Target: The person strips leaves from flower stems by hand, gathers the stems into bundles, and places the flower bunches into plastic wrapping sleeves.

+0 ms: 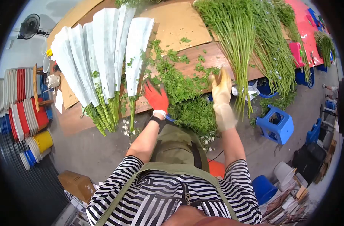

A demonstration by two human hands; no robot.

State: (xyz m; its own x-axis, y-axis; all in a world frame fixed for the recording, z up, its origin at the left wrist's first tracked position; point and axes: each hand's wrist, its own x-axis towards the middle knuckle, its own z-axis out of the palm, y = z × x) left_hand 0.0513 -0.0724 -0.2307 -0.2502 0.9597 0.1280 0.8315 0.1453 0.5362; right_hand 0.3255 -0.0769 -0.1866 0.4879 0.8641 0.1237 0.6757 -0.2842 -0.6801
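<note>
My left hand (156,97), in a red glove, lies with its fingers apart at the left edge of a pile of loose green leaves (179,81). My right hand (221,88), in a cream rubber glove, is at the pile's right side with fingers apart and nothing visible in it. Between my hands the leaves hang over the table's front edge. Just left of my red glove lies a stem bunch in a white paper sleeve (138,56). Several more sleeved bunches (100,56) fan out further left, stems toward me. Long unwrapped green stems (239,56) lie beyond my right hand.
Cardboard sheets (179,26) cover part of the brown table (192,56). A blue stool (275,124) stands on the floor at right, near blue buckets (268,88). Stacked red and white crates (21,90) are at left, with a cardboard box (76,184) below.
</note>
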